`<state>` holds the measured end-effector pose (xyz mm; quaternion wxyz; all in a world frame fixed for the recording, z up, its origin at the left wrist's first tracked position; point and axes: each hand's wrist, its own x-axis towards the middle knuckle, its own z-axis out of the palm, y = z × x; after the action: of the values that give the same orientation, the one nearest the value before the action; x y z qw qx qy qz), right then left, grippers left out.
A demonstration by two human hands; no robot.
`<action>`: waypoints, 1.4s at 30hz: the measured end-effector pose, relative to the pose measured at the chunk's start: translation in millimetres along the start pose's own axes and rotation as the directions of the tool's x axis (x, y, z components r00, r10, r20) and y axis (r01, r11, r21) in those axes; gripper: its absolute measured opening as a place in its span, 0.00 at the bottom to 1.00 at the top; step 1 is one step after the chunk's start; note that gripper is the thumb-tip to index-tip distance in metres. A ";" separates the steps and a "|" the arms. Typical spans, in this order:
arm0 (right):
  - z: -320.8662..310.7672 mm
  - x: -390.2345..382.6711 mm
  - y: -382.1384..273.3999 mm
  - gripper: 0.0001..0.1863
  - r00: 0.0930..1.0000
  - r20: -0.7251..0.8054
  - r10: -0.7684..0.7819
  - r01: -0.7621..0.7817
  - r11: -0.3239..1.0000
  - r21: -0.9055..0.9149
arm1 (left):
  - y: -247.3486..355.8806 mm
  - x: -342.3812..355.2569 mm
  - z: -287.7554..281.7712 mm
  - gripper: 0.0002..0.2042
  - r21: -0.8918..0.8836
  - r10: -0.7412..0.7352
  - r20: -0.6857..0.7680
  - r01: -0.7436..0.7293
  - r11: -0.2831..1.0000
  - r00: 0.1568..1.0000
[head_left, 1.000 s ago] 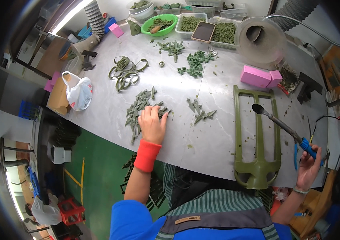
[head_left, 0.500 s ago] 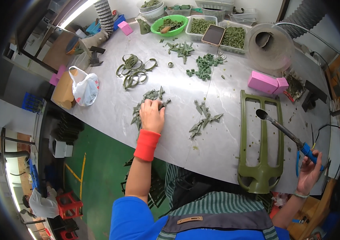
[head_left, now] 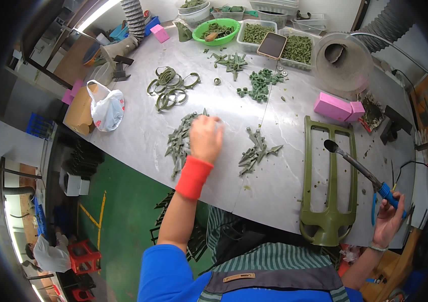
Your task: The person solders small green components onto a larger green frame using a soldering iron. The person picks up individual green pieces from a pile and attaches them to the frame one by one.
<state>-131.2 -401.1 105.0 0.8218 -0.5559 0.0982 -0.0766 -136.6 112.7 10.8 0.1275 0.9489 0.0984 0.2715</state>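
My left hand [head_left: 205, 138], with a red wristband [head_left: 194, 177], hovers at the right edge of a pile of dull green pointed plastic pieces [head_left: 177, 146]. Motion blurs its fingers, and whatever they may hold is hidden. My right hand [head_left: 389, 221] is closed around the blue handle of a soldering iron [head_left: 362, 168] with a dark, spoon-shaped tip. That tip hangs over a long olive-green plastic frame [head_left: 331, 201] with long open slots, lying on the table. A smaller group of pointed green pieces [head_left: 258, 153] lies between my left hand and the frame.
Green toothed rings [head_left: 170, 90], star-shaped parts [head_left: 234, 64] and small clips [head_left: 260, 84] lie farther back. Tubs of green pieces [head_left: 297, 49], a phone [head_left: 272, 45] and a green basket [head_left: 216, 31] line the back. Pink blocks [head_left: 337, 107] and a suction hood [head_left: 342, 68] stand right, a white bag [head_left: 107, 110] left.
My left hand has moved right from over the pile of pointed pieces, uncovering more of it. My right hand and the soldering iron have barely moved.
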 end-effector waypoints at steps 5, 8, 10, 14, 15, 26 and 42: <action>0.5 0.9 0.7 0.13 1.000 -0.004 0.001 -0.001 1.000 0.001 | -41.9 10.8 0.0 0.16 0.294 -0.298 -0.037 0.296 0.909 0.954; 1.2 2.5 1.1 0.13 1.000 0.004 -0.009 0.009 1.000 0.007 | -43.2 6.1 2.0 0.18 0.186 -0.303 0.045 0.290 0.939 0.952; 1.3 5.0 1.3 0.14 1.000 0.013 -0.008 0.008 1.000 0.001 | -36.9 3.0 -0.1 0.19 0.129 -0.251 0.043 0.244 0.961 0.967; 3.9 9.7 2.2 0.14 0.999 0.050 -0.011 0.011 1.000 0.000 | -36.7 3.2 2.9 0.16 0.098 -0.227 -0.064 0.233 0.968 0.972; 4.7 10.0 1.5 0.14 0.998 0.066 -0.012 0.012 1.000 0.002 | -35.6 3.6 3.0 0.14 0.103 -0.206 -0.019 0.207 0.973 0.978; 10.7 13.3 -3.8 0.13 0.998 0.052 -0.028 0.028 1.000 0.001 | 26.9 -14.7 6.5 0.11 -0.088 0.120 0.041 -0.116 0.989 0.992; 8.8 7.8 -5.3 0.13 0.999 0.037 -0.020 0.018 0.999 0.032 | -45.0 45.9 -14.2 0.13 -0.423 -0.037 0.462 0.257 0.869 0.886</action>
<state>-121.5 -397.0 112.6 0.8315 -0.5451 0.0763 -0.0754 -111.3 169.9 31.7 0.3946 0.9144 0.0717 0.0552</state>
